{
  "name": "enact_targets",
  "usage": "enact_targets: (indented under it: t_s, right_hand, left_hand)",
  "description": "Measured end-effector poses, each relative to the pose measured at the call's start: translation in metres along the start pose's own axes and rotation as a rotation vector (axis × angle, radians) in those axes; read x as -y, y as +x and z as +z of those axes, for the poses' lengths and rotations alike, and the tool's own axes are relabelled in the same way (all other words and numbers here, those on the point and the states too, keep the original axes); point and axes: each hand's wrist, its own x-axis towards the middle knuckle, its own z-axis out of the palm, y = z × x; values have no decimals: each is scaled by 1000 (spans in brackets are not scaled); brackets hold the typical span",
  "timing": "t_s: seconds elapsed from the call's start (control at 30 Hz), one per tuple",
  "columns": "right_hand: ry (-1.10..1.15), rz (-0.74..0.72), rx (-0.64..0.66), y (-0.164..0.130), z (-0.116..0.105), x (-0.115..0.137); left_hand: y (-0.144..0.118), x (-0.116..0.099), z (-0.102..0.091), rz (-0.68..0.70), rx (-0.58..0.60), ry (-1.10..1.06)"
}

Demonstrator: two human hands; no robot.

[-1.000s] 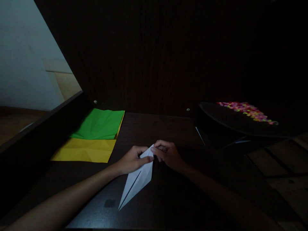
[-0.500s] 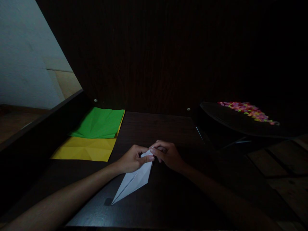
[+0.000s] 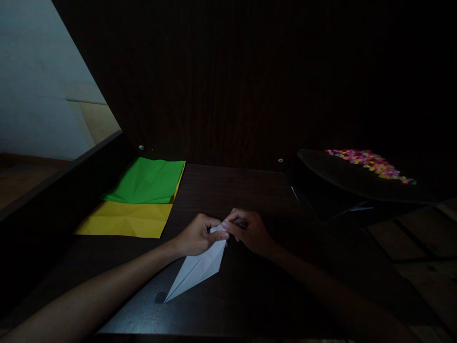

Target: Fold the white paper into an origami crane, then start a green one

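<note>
A white sheet of paper (image 3: 200,270), folded into a long pointed kite shape with a crease line down it, slants over the dark desk. Its sharp tip points toward me and to the left. My left hand (image 3: 200,236) is closed on its upper part, the thumb lying across the top face. At the far end, the thumb and fingers of my right hand (image 3: 248,229) pinch the paper's narrow tip. The fingertips of both hands nearly meet there and hide most of that end.
Creased green paper (image 3: 146,181) overlaps creased yellow paper (image 3: 124,220) on the desk (image 3: 228,183) at left. A low dark side wall (image 3: 67,176) and a tall back panel (image 3: 221,85) bound the desk. On a dark surface at right lies a string of colourful pieces (image 3: 371,164).
My right fingers have shifted slightly at the far tip and look pressed closer together. My left hand and the folded paper stay almost where they were.
</note>
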Motion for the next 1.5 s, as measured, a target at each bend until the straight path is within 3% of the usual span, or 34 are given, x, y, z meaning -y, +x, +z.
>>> enact_targets:
  t_s: [0.13,0.27,0.4,0.57,0.73,0.83,0.93,1.27,1.5]
  right_hand:
    - [-44,-30,58,2,-6,2]
    - [-105,-72,-6,4,-9,4]
    - [-165,-91,-79,5,-13,1]
    - [-149,-80,-132,7,-17,-4]
    - [-181,-87,15,12,-24,-9]
    - [-285,-145,179,13,-30,-12]
    - [-388,-179,263,13,-31,-14]
    - [-561,-235,292,7,-26,-10]
    - [-411,-347,238,5,-24,-8]
  left_hand:
    - [1,2,0,3,-23,7]
    - [2,6,-1,29,-60,47]
    - [1,5,-5,48,2,105]
    - [0,3,-8,83,-26,318]
    - [2,8,-10,114,-114,491]
    - [2,10,-10,111,-178,491]
    - [2,10,-10,84,-239,454]
    - [3,7,-9,86,-247,361]
    - [3,5,-2,84,-239,324]
